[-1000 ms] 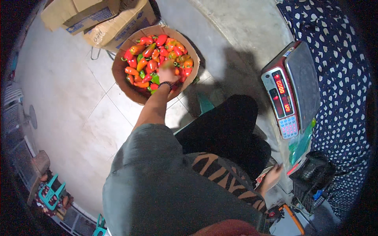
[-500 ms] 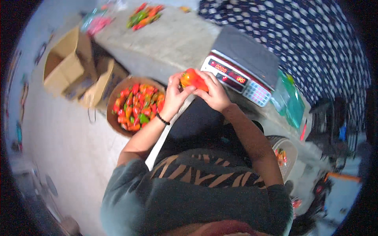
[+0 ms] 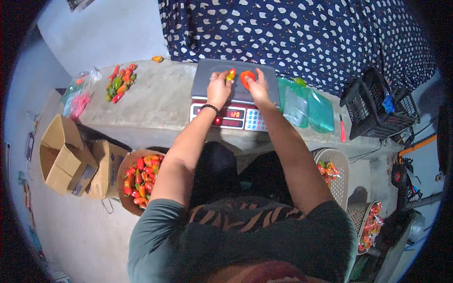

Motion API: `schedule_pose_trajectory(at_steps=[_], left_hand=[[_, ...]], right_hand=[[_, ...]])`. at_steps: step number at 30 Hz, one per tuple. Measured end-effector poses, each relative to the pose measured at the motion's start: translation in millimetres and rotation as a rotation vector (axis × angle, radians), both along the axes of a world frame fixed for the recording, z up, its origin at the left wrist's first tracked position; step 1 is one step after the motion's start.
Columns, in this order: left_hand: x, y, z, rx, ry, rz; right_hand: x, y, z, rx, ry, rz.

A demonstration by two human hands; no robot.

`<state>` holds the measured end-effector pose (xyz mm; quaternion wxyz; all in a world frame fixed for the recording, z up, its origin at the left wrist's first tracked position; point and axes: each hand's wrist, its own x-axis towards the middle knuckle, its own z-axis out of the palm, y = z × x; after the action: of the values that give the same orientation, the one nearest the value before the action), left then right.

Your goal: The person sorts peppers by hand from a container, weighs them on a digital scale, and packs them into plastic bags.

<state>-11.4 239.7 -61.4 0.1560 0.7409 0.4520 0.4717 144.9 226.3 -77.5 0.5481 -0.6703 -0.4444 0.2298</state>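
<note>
Both my hands are over the dark flat plate of an electronic scale, which has a lit red display and a keypad. In my left hand, wearing a black beaded bracelet, is a yellow and red pepper pinched between the fingers. A larger orange-red pepper is held by my right hand, thumb on its near side and some fingers stretched out. Whether either pepper touches the plate, I cannot tell.
Loose peppers lie on the concrete ledge to the left. Below stand a tub of peppers and cardboard boxes. Rightward are green plastic bags, a red-handled knife, a black crate and a beige basket.
My hands have moved forward from in front of the scale to over its plate. They were together around an orange-red pepper; now they are apart, each with a pepper. The view has turned.
</note>
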Motion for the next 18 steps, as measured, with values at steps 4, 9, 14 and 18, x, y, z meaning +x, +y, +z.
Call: schedule_pose_trajectory(at_steps=[4,9,14,18], left_hand=[[33.3,12.3,-4.8,-0.091,0.156,0.059],[47.0,24.4,-15.0,-0.080,0.257,0.035],[14.0,23.8,-29.1,0.030,0.246,0.110],[-59.9,-26.6,-32.3,0.070,0.053,0.195]], right_hand=[[10.5,12.6,-3.7,-0.194,-0.161,-0.154],[17.3,18.3,-8.5,-0.170,-0.295,-0.120],[15.2,21.3,3.1,-0.218,-0.387,0.002],[36.5,0.0,2.1,-0.151,-0.167,0.173]])
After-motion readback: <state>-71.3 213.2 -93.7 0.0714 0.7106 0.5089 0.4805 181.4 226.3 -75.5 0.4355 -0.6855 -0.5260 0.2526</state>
